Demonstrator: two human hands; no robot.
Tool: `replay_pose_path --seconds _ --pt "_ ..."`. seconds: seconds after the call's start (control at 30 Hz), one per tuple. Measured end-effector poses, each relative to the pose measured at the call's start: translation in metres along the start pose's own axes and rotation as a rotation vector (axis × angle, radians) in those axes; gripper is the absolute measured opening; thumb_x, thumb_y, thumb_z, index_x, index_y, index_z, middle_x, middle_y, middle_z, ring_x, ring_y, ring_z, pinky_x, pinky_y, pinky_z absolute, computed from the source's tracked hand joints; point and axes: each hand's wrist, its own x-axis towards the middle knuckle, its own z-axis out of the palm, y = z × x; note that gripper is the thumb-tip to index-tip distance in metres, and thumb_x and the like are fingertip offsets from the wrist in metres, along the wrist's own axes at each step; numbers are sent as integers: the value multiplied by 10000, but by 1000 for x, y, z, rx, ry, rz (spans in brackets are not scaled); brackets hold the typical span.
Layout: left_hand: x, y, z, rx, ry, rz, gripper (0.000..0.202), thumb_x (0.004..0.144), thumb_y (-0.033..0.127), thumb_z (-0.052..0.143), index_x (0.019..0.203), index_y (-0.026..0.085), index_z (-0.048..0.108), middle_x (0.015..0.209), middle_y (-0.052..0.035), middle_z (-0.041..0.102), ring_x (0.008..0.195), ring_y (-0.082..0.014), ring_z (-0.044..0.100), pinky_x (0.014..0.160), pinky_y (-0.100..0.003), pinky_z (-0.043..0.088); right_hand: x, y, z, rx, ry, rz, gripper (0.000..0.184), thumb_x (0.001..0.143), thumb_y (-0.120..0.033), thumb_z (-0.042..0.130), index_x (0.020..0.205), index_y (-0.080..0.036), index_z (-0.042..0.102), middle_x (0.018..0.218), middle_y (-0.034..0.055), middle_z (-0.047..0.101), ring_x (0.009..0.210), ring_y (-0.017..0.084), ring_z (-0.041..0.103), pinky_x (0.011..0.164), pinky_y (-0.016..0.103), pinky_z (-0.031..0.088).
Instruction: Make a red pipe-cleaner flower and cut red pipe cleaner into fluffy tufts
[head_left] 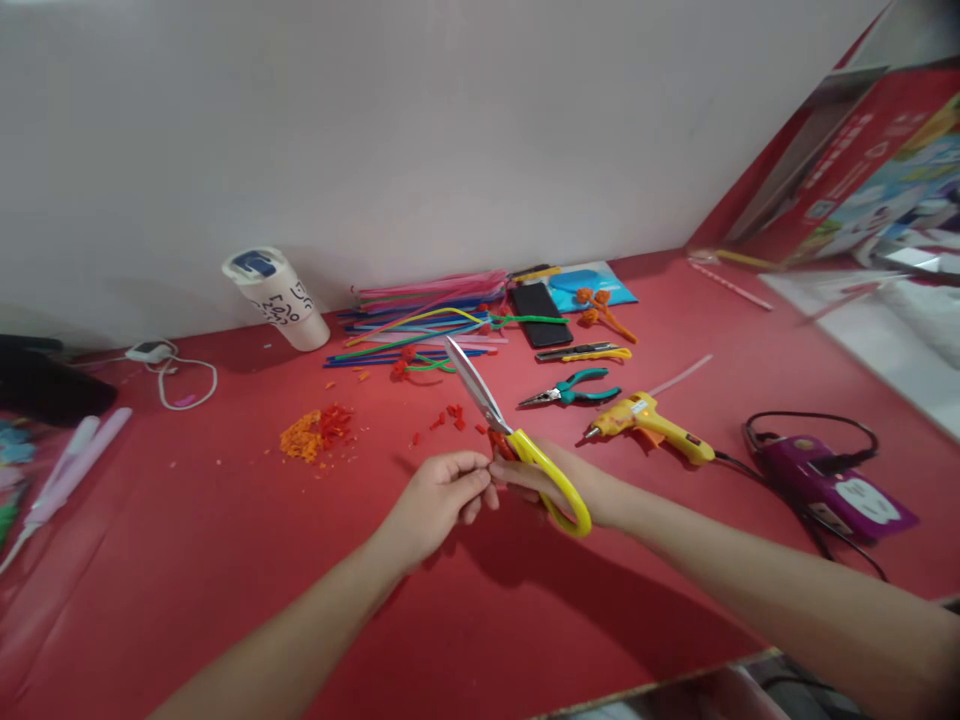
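Note:
My right hand [570, 485] grips yellow-handled scissors [517, 440], blades pointing up and away to the left. My left hand [442, 495] is closed in a pinch at the base of the blades, on a small orange-red piece [496, 447] that I cannot make out clearly. Both hands hover over the red table [225, 560]. Small red cut bits [454, 415] lie just beyond the hands.
A pile of orange and red scraps [315, 432] lies left. Coloured sticks [420, 325], a phone [538, 313], green pliers [574, 388], a yellow glue gun [649, 425], a paper cup [276, 298], a purple power strip [829, 485] and a red box [847, 170] surround.

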Motion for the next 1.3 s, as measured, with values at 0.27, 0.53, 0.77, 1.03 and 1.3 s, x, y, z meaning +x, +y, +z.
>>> replay_pose_path --seconds 0.27,0.53,0.77,1.03,1.3 --pt "8 -11 5 182 114 -25 123 704 139 460 598 168 515 481 37 468 425 -87 416 455 -213 326 -2 -6 3 -483 145 -4 106 767 -233 486 837 -155 470 722 78 603 630 177 552 528 247 290" --pt "12 -12 0 185 106 -69 134 707 153 469 578 169 504 472 33 484 405 -86 436 430 -210 330 3 -4 2 -646 114 -8 124 772 -269 513 833 -165 485 710 66 606 614 163 550 498 240 237" --pt "14 -16 -7 74 1 -121 160 725 282 506 667 144 562 496 24 539 372 -61 425 380 -183 263 5 2 -10 -501 120 32 111 811 -275 455 779 -172 483 652 4 558 549 110 477 487 211 274" --pt "13 -8 -20 -52 226 -48 187 728 288 524 682 125 604 521 37 505 380 -33 345 377 -178 185 -34 1 -28 -386 6 158 416 828 -579 314 751 -196 457 678 12 541 596 152 498 592 277 383" --pt "16 -1 -15 -62 270 19 242 754 252 508 543 136 530 451 63 449 355 -26 262 391 -197 158 -39 -4 -11 -261 -62 211 426 816 -576 347 655 -194 442 603 -7 499 542 124 451 519 252 360"
